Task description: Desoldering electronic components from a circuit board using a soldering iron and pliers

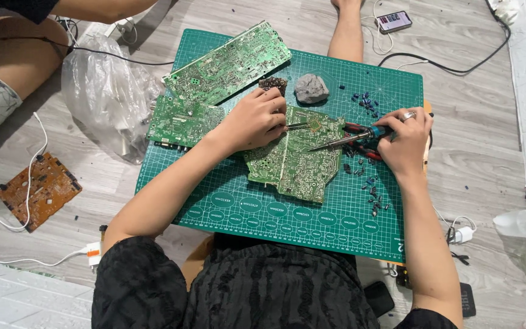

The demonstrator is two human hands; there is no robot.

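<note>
My left hand (252, 119) is curled shut around a pair of thin metal tweezers (298, 126), whose tips touch the upper part of the large green printed circuit board (293, 157) lying solder-side up in the middle of the dark green gridded cutting mat (238, 204). My right hand (404, 139), with a silver ring on one finger, is closed in a pen grip on a blue-handled soldering iron (348, 139); its long metal tip slants down to the left and meets the same board just beside the tweezer tips. Red-handled pliers (360, 146) lie on the mat under that hand, partly hidden, so I can't tell their shape for sure.

Two more green circuit boards sit at the mat's upper left: a long one (229, 62) tilted diagonally and a smaller one (184, 120) below it. A grey lumpy wad (311, 89) rests near the top edge, and small blue and dark loose components (366, 103) are scattered along the right side. The mat lies on a grey wooden floor (476, 158). Off the mat to the left are a crumpled clear plastic bag (108, 91) and an orange-brown circuit board (38, 190).
</note>
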